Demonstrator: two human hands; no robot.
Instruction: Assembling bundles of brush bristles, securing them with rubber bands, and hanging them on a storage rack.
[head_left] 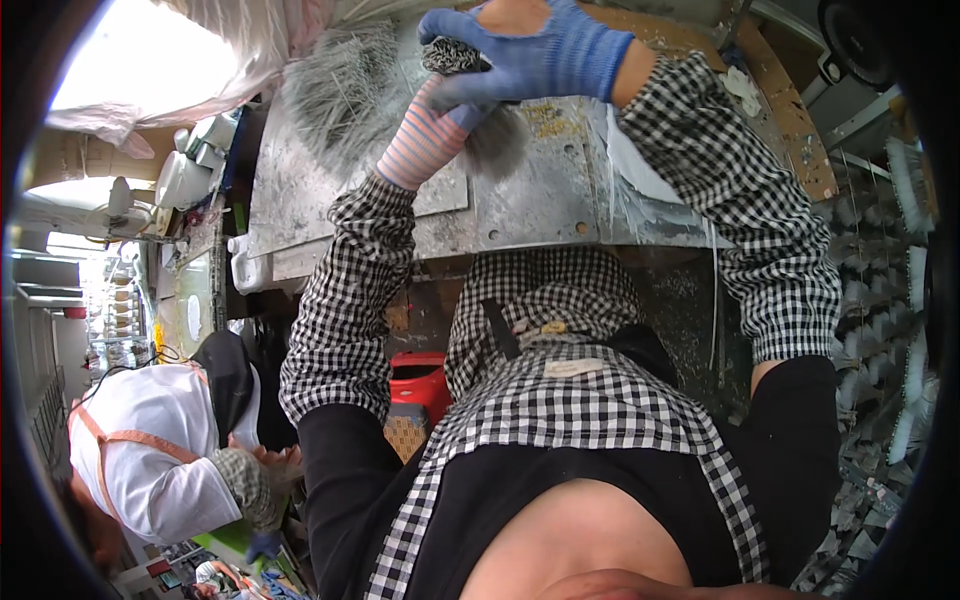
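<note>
A bundle of grey bristles (497,142) is held over the metal-topped bench (530,205). Its mottled black-and-white end (452,57) shows between my hands, and the soft grey end sticks out below them. My left hand (428,138), in a pink-and-white striped glove, is closed around the bundle; its fingertips are partly hidden. From the right comes my right hand (545,55) in a blue knitted glove, with fingers and thumb curved around the mottled end. Just left of my hands, a large heap of loose grey bristles (345,95) lies on the bench.
White sheeting (645,165) hangs over the bench's front right part. A red container (420,380) stands beneath the bench. Plastic sheeting (285,40) drapes at upper left. A co-worker in a white top (150,430) is at lower left. Racks with pale pieces (890,260) line the right side.
</note>
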